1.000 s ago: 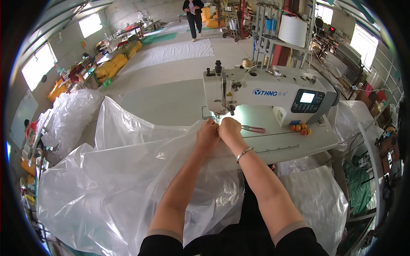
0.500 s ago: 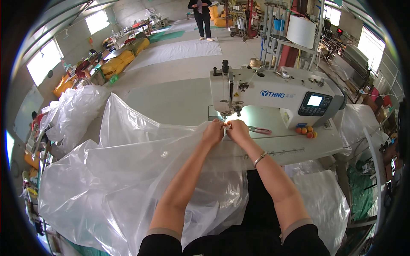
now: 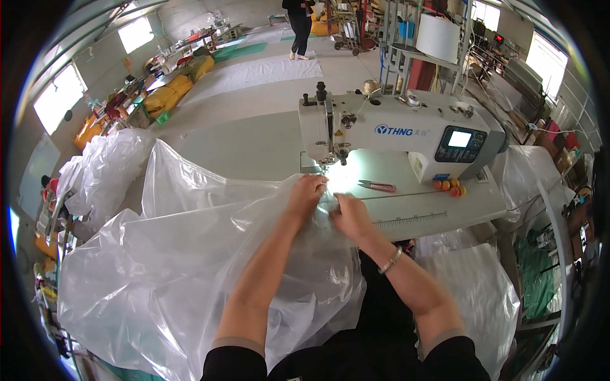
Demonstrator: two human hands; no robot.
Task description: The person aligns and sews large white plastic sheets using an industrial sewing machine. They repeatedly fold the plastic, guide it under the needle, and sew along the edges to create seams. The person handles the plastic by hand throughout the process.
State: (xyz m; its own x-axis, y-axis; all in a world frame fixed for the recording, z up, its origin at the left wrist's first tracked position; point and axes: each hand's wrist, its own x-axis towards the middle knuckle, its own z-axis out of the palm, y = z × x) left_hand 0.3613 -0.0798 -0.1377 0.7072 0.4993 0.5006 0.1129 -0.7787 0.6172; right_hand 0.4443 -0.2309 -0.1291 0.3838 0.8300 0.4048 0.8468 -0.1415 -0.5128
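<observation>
A large sheet of clear plastic film (image 3: 171, 254) spreads over the left of the sewing table and hangs down across my lap. My left hand (image 3: 307, 195) is closed on its edge, just in front of the needle area of a white sewing machine (image 3: 375, 127). A little nearer and to the right, my right hand (image 3: 350, 214) pinches the same film's edge, which runs between both hands. The fingertips partly hide the gripped film. Pink-handled thread snips (image 3: 379, 186) lie on the table right of the lit needle area.
Several small orange-red balls (image 3: 450, 187) sit at the machine's base. A white thread cone (image 3: 438, 38) stands on a rack behind. Bundled film (image 3: 105, 168) is piled at the left, more film (image 3: 470, 286) at the lower right. A person (image 3: 298, 28) stands in the background.
My right hand has moved back toward me, away from the needle and my left hand. The left hand stays near the needle. The view has shifted slightly, and the background person has turned.
</observation>
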